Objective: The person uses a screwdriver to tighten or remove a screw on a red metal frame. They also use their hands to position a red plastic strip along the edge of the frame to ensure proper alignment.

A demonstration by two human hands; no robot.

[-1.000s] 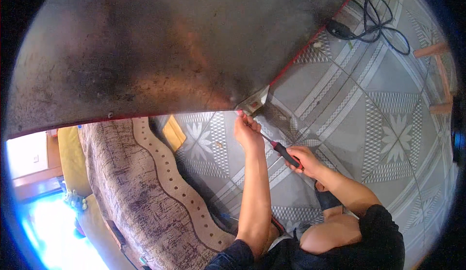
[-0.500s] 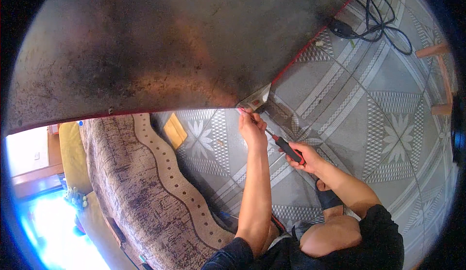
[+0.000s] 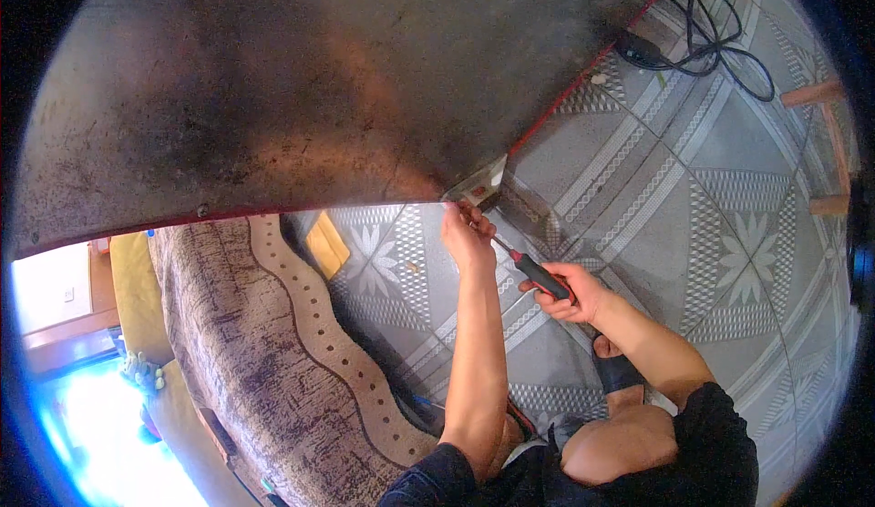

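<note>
A large dark, worn panel (image 3: 301,78) with red edging fills the upper view. At its near corner is a pale metal corner piece (image 3: 483,179). My left hand (image 3: 468,235) is closed at that corner, fingers bunched together; what they pinch is hidden. My right hand (image 3: 574,294) wraps around the black-and-red handle of a screwdriver (image 3: 541,275). The metal shaft slants up and left to the fingers of my left hand, and its tip is out of sight there.
A brown patterned cover with a scalloped border (image 3: 264,343) drapes over furniture at left. A yellow envelope-like piece (image 3: 326,245) lies on the tiled floor (image 3: 629,197). At upper right are a coiled black cable (image 3: 715,51) and a wooden frame (image 3: 834,142).
My left hand has shifted slightly left at the corner. The screwdriver handle has turned in my right hand, with less of its red showing. The panel looks nearly unmoved.
</note>
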